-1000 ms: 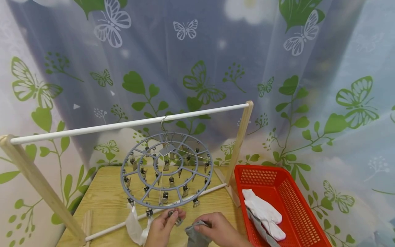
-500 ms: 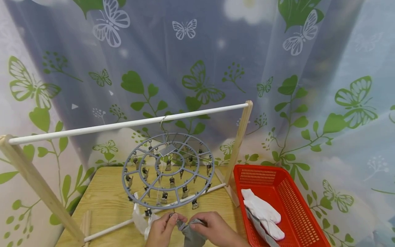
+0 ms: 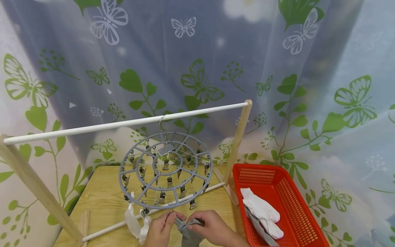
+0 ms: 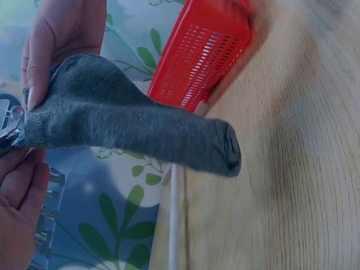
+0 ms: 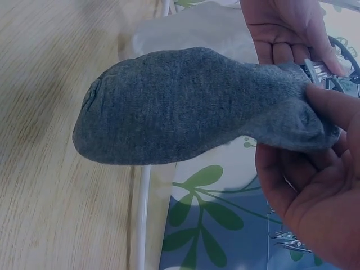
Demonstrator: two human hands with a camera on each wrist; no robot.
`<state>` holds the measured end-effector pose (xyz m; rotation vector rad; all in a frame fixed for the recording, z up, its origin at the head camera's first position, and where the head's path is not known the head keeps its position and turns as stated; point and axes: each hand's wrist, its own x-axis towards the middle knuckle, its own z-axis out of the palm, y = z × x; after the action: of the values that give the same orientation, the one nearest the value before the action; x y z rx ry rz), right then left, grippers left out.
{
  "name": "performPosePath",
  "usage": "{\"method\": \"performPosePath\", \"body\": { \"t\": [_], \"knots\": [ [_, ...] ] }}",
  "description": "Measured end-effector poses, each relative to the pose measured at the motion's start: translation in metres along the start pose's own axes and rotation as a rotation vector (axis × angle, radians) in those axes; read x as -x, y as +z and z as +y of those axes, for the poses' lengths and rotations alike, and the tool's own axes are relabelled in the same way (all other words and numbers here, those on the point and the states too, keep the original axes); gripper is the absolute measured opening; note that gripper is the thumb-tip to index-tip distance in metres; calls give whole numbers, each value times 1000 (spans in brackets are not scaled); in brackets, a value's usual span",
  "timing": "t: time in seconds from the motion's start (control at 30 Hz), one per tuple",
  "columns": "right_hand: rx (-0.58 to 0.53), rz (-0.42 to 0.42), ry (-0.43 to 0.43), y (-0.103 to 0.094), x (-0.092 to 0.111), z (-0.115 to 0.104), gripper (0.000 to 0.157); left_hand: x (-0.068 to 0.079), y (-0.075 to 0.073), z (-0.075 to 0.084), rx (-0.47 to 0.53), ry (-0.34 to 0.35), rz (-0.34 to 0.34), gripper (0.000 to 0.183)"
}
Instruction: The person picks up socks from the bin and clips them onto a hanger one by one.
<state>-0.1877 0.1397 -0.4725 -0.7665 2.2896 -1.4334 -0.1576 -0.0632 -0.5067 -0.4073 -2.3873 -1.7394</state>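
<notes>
A grey sock (image 3: 191, 236) hangs from my right hand (image 3: 213, 226), which pinches it near the cuff. My left hand (image 3: 162, 228) pinches a metal clip (image 5: 319, 70) under the front rim of the round grey clip hanger (image 3: 165, 207). In the right wrist view the clip's end meets the sock's cuff edge. Seen from the left wrist, the sock's toe (image 4: 225, 149) points away over the table and the cuff (image 4: 36, 128) lies at the clip. White socks (image 3: 132, 221) hang from clips just left of my left hand.
The hanger hooks over a white rod (image 3: 123, 125) on wooden posts (image 3: 239, 144). A red basket (image 3: 277, 175) at the right holds white socks (image 3: 260, 209) and a grey one (image 3: 257, 224). A lower white rod (image 3: 105, 231) crosses the wooden table (image 3: 102, 185).
My right hand has brought the grey sock left, from apart from the clip to its cuff meeting it. My left hand stays at the clip. The hanger has swayed slightly.
</notes>
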Motion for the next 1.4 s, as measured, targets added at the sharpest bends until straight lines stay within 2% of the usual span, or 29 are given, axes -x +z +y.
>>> {"method": "performPosePath", "body": {
  "t": [0.2, 0.27, 0.4, 0.57, 0.77, 0.87, 1.07, 1.4],
  "knots": [
    [-24, 17, 27, 2, -3, -3, 6, -1, 0, -1, -10, -11, -19, 36],
    [-27, 19, 29, 2, -3, -4, 6, -1, 0, -3, -17, 4, -16, 35],
    [-27, 14, -2, 1, -3, -3, 7, -2, 1, -6, -35, 25, -16, 33],
    [-46, -2, -24, 0, -1, -4, 8, -3, 0, -2, -44, -6, -15, 31],
    [-71, 58, 11, 3, -2, -7, 7, -1, 2, 3, -56, -17, 32, 30],
    [-79, 78, 28, 4, -2, -7, 8, 0, 3, 4, -49, -25, 32, 30],
    [-117, 62, 31, 3, -2, -8, 9, -1, 1, 3, -32, -69, -9, 33],
    [-206, 17, 27, 3, -1, -6, 13, 1, 0, 0, -35, -30, -28, 29]
  ]
}}
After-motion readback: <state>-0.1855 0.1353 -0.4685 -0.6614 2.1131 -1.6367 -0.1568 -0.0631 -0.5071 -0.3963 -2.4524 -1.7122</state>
